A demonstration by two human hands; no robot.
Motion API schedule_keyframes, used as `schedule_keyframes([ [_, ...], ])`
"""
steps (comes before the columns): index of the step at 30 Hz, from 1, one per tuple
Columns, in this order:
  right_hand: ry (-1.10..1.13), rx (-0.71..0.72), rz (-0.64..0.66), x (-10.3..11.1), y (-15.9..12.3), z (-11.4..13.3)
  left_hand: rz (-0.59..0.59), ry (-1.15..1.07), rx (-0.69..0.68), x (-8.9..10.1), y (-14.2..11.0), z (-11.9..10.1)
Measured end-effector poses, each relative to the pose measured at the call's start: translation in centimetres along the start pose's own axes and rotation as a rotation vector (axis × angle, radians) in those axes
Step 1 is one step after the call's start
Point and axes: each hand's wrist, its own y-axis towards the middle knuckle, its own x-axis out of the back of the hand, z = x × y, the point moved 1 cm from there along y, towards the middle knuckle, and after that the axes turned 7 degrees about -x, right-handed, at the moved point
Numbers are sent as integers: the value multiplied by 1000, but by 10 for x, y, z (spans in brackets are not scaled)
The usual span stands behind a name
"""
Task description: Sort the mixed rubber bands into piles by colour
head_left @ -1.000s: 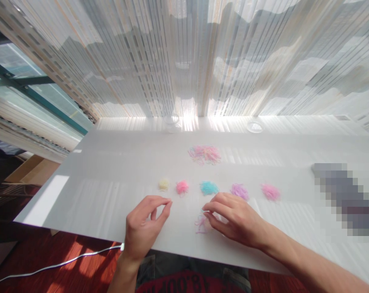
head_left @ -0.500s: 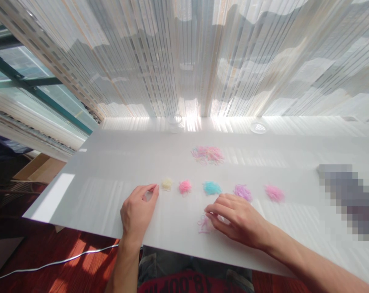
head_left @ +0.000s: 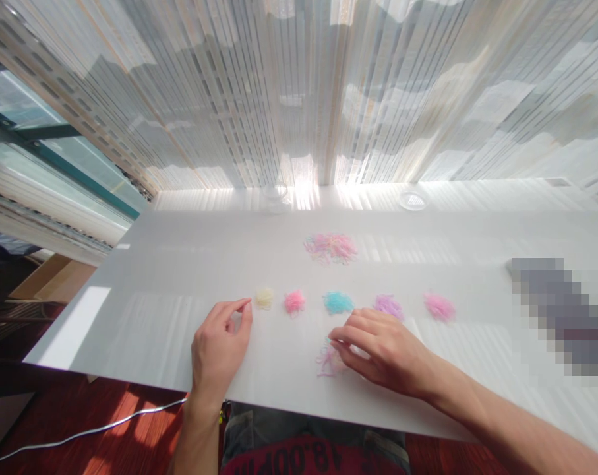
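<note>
My left hand (head_left: 221, 336) rests on the table, thumb and forefinger pinched together just left of a pale yellow pile of thin elastic bands (head_left: 264, 299). Whatever those fingertips hold, if anything, is too small to see. Above a loose pink and lilac heap of bands (head_left: 327, 361) near the front edge, my right hand (head_left: 378, 346) is closed in a pinch. A tiny blue-green rubber band (head_left: 329, 338) seems to show at its fingertips; the hand hides part of the heap. Sorted piles run rightward: coral pink (head_left: 295, 302), turquoise (head_left: 338, 302), purple (head_left: 388, 305) and pink (head_left: 440, 307).
Farther back lies a mixed-colour pile of bands (head_left: 331, 248). A clear round container (head_left: 277, 198) and a clear round lid (head_left: 412, 200) stand by the striped curtain (head_left: 259, 92). A blurred-out dark object (head_left: 566, 316) lies at the right of the white table (head_left: 155, 290).
The whole view has shifted slightly, moving everything a little to the left. My hands keep nearly the same pose, and a blue-green speck now shows at my right fingertips.
</note>
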Motion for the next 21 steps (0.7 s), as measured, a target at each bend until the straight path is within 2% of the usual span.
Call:
schedule_keyframes([
  [2,-1,-10,-9,1,0,-2,-61,-54,-27,3,-3,-6],
  [4,9,-13,-6,4,0,-3,-34,-171,-95,6,-9,-16],
  [5,17,-12,8,5,0,-3,23,-246,-146,6,-12,-22],
  [8,30,-22,111,8,0,-4,310,-411,-316,2,-24,-46],
  [10,28,-34,198,10,-1,-3,412,-435,-378,-3,-31,-59],
  [14,31,-46,307,11,-2,-2,409,-386,-421,-13,-35,-74],
  [21,21,-54,373,8,-4,-1,389,-442,-419,-15,-32,-72],
])
